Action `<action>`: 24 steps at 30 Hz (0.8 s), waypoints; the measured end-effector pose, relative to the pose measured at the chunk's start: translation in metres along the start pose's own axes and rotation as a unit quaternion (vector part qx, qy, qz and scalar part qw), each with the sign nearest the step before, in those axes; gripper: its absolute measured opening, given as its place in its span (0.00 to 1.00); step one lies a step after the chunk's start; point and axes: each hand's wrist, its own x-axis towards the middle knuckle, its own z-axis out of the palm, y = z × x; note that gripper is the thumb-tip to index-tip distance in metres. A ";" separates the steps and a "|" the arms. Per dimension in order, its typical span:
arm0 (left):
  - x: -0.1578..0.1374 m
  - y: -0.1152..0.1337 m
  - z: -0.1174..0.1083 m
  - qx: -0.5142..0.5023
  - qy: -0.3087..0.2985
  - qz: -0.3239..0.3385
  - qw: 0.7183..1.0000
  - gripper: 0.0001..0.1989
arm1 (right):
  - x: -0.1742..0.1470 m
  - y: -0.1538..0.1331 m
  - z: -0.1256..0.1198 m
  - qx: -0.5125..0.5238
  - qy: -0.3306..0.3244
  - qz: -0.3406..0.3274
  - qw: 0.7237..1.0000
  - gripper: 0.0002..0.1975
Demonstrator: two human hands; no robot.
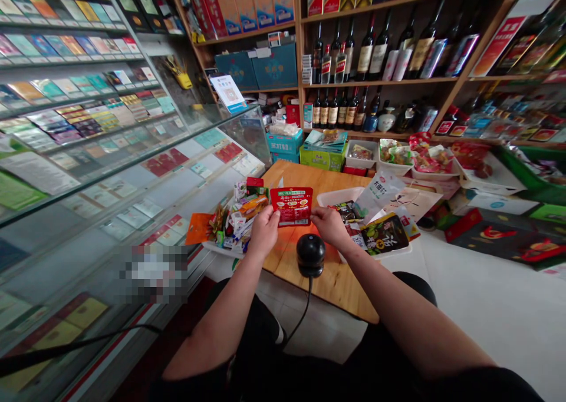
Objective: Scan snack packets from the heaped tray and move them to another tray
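Observation:
Between my hands a red snack packet (pixel 291 206) is stretched flat above the wooden table (pixel 283 251), its printed face toward me. My left hand (pixel 265 232) pinches the packet's left edge with the thumb on top. At the lower right corner, my right hand (pixel 328 225) grips it with curled fingers. A black dome-shaped scanner (pixel 310 254) with a cable stands on the table just below the packet. To the left is a heap of small snack packets (pixel 243 216) in a tray. On the right, a white bin (pixel 340 198) holds more bags, among them a black pouch (pixel 385 234).
A glass display counter (pixel 186 137) runs along my left. Behind the table stand a green box (pixel 324 154) and white trays (pixel 395 169) of packaged snacks. Wooden shelves (pixel 375 83) hold bottles. A dark carton (pixel 504 237) sits at the right.

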 end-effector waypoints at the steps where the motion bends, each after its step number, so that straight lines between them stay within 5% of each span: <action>1: 0.001 -0.001 0.002 0.012 -0.007 0.006 1.000 0.11 | 0.000 0.004 0.000 -0.005 0.003 -0.001 1.000 0.10; 24: 0.007 -0.025 0.032 0.078 -0.039 -0.006 0.996 0.13 | -0.007 0.048 0.004 -0.057 -0.005 0.033 0.998 0.10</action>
